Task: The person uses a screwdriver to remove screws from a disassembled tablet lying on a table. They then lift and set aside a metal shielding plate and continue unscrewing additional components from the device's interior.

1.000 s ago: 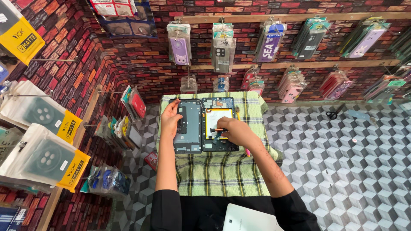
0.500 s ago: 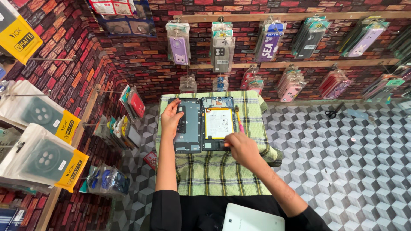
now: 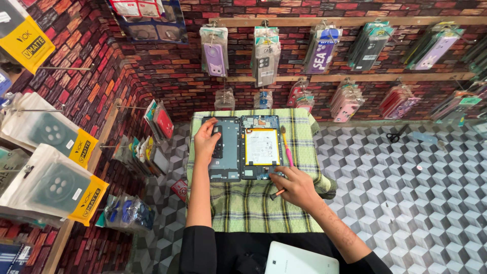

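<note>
Left hand point(image 3: 205, 142) resting flat, fingers spread, pinning opened tablet point(image 3: 242, 148) lying on green checked cloth point(image 3: 253, 208), back already off, pale battery point(image 3: 262, 147) and boards showing, insides not yet stripped; long axis running away from body; right hand point(image 3: 294, 186) curling around orange-tipped tool point(image 3: 277, 193) at near edge; pink brush point(image 3: 285, 147) lying alongside

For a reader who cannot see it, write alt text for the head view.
A person's left hand steadies an opened tablet on a green checked cloth, while the right hand holds an orange-handled tool at its lower edge. Packaged phone cases hang on the brick-patterned wall behind.
</note>
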